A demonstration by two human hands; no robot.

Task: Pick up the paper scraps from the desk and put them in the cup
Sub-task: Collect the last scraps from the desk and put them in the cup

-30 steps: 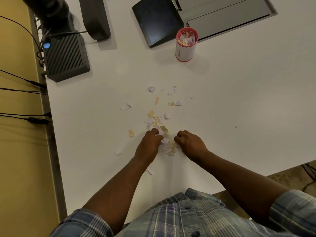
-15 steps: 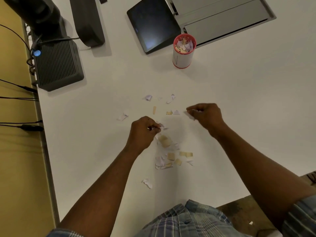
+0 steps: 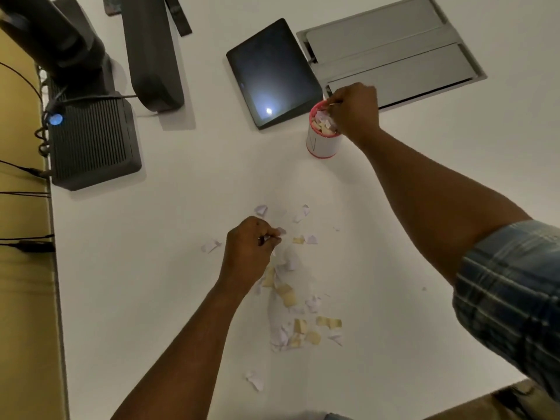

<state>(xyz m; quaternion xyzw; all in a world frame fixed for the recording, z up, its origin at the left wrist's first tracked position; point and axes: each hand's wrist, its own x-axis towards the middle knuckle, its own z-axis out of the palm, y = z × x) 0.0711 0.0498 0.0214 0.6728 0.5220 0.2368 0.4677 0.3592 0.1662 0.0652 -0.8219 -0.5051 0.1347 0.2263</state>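
Note:
A white cup with a red rim (image 3: 321, 144) stands on the white desk (image 3: 181, 298), heaped with paper scraps. My right hand (image 3: 354, 109) hovers at its right rim with the fingers pinched together; a thin sliver shows at the fingertips. Loose white and tan paper scraps (image 3: 291, 298) lie scattered across the middle of the desk. My left hand (image 3: 250, 250) rests among them, fingers closed on a small white scrap (image 3: 280, 231).
A dark tablet (image 3: 272, 74) lies just left of the cup, a grey hatch panel (image 3: 394, 56) behind it. A ribbed black box (image 3: 91, 144) with a blue light and cables sits at far left beside dark stands (image 3: 151, 56). The desk's front edge runs at bottom right.
My right hand has travelled from the scrap pile up to the cup's rim. My left hand stays among the scraps, still pinching one. The camera view has moved closer.

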